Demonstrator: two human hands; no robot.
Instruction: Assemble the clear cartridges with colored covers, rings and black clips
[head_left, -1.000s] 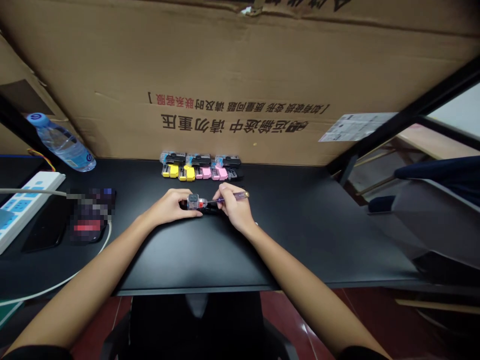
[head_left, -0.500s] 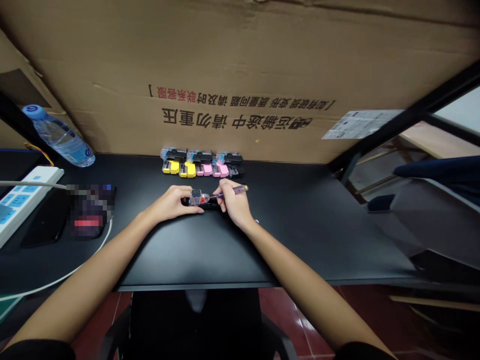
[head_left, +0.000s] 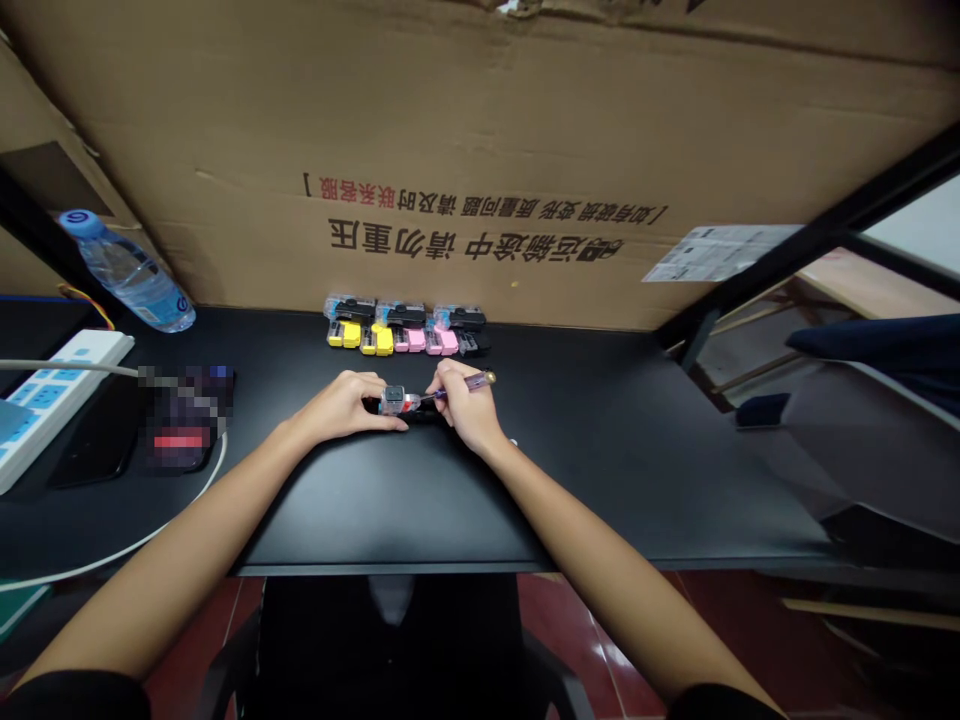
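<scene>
My left hand is closed around a small clear ink cartridge with a red spot, holding it down on the black desk. My right hand pinches a thin purple-handled screwdriver whose tip points left into the cartridge. Both hands sit side by side at the desk's middle. Behind them, against the cardboard, lies a row of several cartridges with yellow, pink and black parts.
A large cardboard sheet with printed characters stands along the desk's back. At the left are a water bottle, a white power strip with a cable, and a dark blurred object. A black frame bar slants at the right.
The hands, cartridge and screwdriver keep nearly the same place; only the view has shifted slightly.
</scene>
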